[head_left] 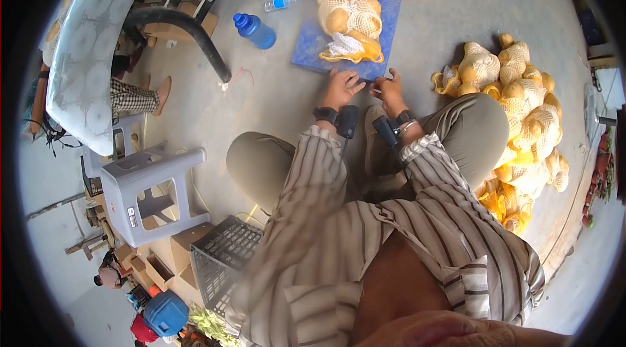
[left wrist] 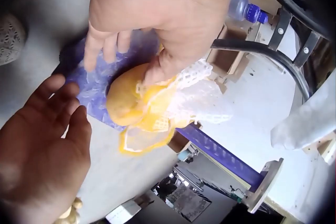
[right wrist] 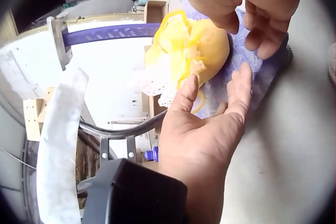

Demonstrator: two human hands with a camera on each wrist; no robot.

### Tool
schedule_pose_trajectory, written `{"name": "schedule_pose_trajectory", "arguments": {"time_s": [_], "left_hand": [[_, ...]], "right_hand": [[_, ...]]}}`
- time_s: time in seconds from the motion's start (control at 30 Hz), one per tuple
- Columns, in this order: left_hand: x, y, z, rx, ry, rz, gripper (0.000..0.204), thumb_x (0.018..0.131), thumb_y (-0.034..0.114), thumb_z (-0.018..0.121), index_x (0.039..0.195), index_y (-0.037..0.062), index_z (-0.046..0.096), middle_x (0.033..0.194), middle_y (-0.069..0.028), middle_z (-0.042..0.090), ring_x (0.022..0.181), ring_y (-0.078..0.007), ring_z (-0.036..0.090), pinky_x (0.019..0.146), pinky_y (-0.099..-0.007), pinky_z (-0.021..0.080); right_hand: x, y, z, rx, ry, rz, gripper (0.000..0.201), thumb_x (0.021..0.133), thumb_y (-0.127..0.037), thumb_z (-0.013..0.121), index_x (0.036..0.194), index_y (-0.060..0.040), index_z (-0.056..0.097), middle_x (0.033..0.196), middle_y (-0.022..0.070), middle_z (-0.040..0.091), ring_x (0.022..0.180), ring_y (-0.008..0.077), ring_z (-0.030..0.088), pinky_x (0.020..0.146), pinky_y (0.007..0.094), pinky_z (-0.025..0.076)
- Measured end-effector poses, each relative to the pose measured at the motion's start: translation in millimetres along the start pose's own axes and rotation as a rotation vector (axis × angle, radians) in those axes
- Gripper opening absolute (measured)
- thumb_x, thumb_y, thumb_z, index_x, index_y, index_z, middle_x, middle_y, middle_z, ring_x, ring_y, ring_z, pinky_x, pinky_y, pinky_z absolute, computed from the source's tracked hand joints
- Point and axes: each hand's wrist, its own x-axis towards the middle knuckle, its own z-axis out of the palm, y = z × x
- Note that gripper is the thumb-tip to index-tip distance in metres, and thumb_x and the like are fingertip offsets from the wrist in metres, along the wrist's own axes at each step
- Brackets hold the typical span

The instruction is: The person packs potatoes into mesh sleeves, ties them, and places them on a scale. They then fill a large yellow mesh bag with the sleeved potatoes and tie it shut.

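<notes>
A white-and-yellow mesh bag [head_left: 334,3] of large, tan, potato-like produce lies on the blue platform [head_left: 392,11] of a floor scale. Its yellow end [head_left: 365,55] points toward the person. Just in front of that end is the left hand [head_left: 342,89], fingers loosely spread. In the left wrist view, its thumb overlaps the yellow netting [left wrist: 157,111]. The right hand [head_left: 390,91] hovers beside it at the platform's near edge, fingers relaxed and nothing held. In the right wrist view, both palms face each other with a gap between.
To the right, several more filled mesh bags [head_left: 531,109] are piled beside the person's knee. A blue bottle [head_left: 255,31] and a clear bottle [head_left: 282,1] are on the floor at left. A grey stool [head_left: 147,184], black crate [head_left: 222,259] and table [head_left: 88,41] stand further left.
</notes>
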Motion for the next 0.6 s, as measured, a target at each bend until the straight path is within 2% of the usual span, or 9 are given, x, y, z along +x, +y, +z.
{"name": "schedule_pose_trajectory", "arguments": {"time_s": [0.07, 0.13, 0.27, 0.33, 0.4, 0.43, 0.5, 0.53, 0.6], "left_hand": [[-12.6, 1.1, 3.0, -0.044, 0.058, 0.031, 0.031, 0.084, -0.001, 0.054, 0.114, 0.0002, 0.046, 0.120, -0.0176, 0.044, 0.122, -0.0406, 0.042, 0.100, -0.0642, 0.041], [-8.8, -1.5, -6.6, 0.020, 0.016, 0.023, 0.069, 0.087, 0.001, 0.052, 0.140, 0.0128, 0.010, 0.117, -0.0183, 0.047, 0.121, -0.0377, 0.045, 0.096, -0.0616, 0.045], [-9.2, -6.5, -37.5, 0.169, -0.322, -0.003, 0.048, 0.091, 0.006, 0.052, 0.133, 0.0066, 0.030, 0.121, -0.0180, 0.050, 0.120, -0.0342, 0.049, 0.100, -0.0552, 0.043], [-2.8, -20.2, -62.1, 0.554, -0.528, 0.215, 0.041, 0.092, 0.009, 0.052, 0.130, 0.0037, 0.037, 0.124, -0.0185, 0.051, 0.121, -0.0334, 0.049, 0.102, -0.0514, 0.043], [16.4, -35.1, -90.5, 0.986, -0.660, 0.490, 0.036, 0.094, 0.012, 0.052, 0.127, 0.0009, 0.045, 0.128, -0.0191, 0.051, 0.122, -0.0325, 0.050, 0.104, -0.0475, 0.042], [27.2, -38.5, -98.5, 1.143, -0.699, 0.595, 0.034, 0.095, 0.014, 0.052, 0.126, -0.0006, 0.049, 0.129, -0.0194, 0.052, 0.122, -0.0321, 0.050, 0.105, -0.0456, 0.042], [1.8, -42.2, -87.3, 0.838, -0.609, 0.417, 0.036, 0.098, 0.014, 0.046, 0.130, -0.0021, 0.042, 0.134, -0.0218, 0.047, 0.126, -0.0335, 0.047, 0.107, -0.0455, 0.039], [-8.2, -49.1, -83.5, 0.440, -0.418, 0.077, 0.036, 0.099, 0.013, 0.045, 0.131, -0.0031, 0.040, 0.135, -0.0226, 0.045, 0.128, -0.0346, 0.044, 0.108, -0.0462, 0.038], [-4.1, -46.2, -88.7, 0.898, -0.570, 0.439, 0.036, 0.099, 0.011, 0.044, 0.131, -0.0037, 0.039, 0.136, -0.0232, 0.044, 0.132, -0.0351, 0.041, 0.110, -0.0473, 0.037]], "right_hand": [[-5.2, -2.5, -1.9, 0.028, -0.014, 0.063, 0.074, 0.086, 0.002, 0.053, 0.148, -0.0045, 0.012, 0.099, 0.0120, 0.057, 0.077, 0.0204, 0.060, 0.064, 0.0371, 0.056], [-9.6, -0.1, -2.4, 0.026, -0.024, 0.059, 0.063, 0.088, 0.000, 0.052, 0.143, -0.0044, 0.022, 0.098, 0.0114, 0.057, 0.077, 0.0197, 0.060, 0.064, 0.0364, 0.055], [35.8, 52.1, -27.3, -0.346, -0.344, -0.310, 0.022, 0.092, -0.012, 0.051, 0.112, -0.0052, 0.051, 0.086, 0.0085, 0.060, 0.070, 0.0189, 0.060, 0.060, 0.0353, 0.053], [28.8, 56.1, -25.6, -0.174, -0.362, -0.052, 0.014, 0.093, -0.017, 0.051, 0.098, -0.0060, 0.058, 0.078, 0.0073, 0.061, 0.065, 0.0194, 0.060, 0.058, 0.0354, 0.052], [57.9, 85.2, -31.5, -0.365, -0.440, -0.274, 0.016, 0.093, -0.019, 0.052, 0.092, -0.0063, 0.061, 0.076, 0.0072, 0.062, 0.065, 0.0196, 0.061, 0.058, 0.0351, 0.052], [83.7, 105.1, -36.7, -0.516, -0.456, -0.512, 0.015, 0.092, -0.018, 0.053, 0.094, -0.0063, 0.061, 0.078, 0.0076, 0.063, 0.068, 0.0195, 0.062, 0.058, 0.0347, 0.053], [92.4, 128.7, -43.6, -0.524, -0.481, -0.519, 0.014, 0.092, -0.018, 0.054, 0.096, -0.0063, 0.061, 0.080, 0.0075, 0.063, 0.069, 0.0194, 0.063, 0.058, 0.0345, 0.053], [96.2, 135.7, -44.5, -0.492, -0.461, -0.518, 0.014, 0.091, -0.017, 0.055, 0.098, -0.0063, 0.061, 0.082, 0.0071, 0.063, 0.070, 0.0195, 0.063, 0.058, 0.0347, 0.053], [106.5, 140.8, -45.5, -0.467, -0.450, -0.522, 0.014, 0.091, -0.017, 0.055, 0.099, -0.0064, 0.061, 0.083, 0.0066, 0.064, 0.071, 0.0197, 0.063, 0.058, 0.0349, 0.053]]}}
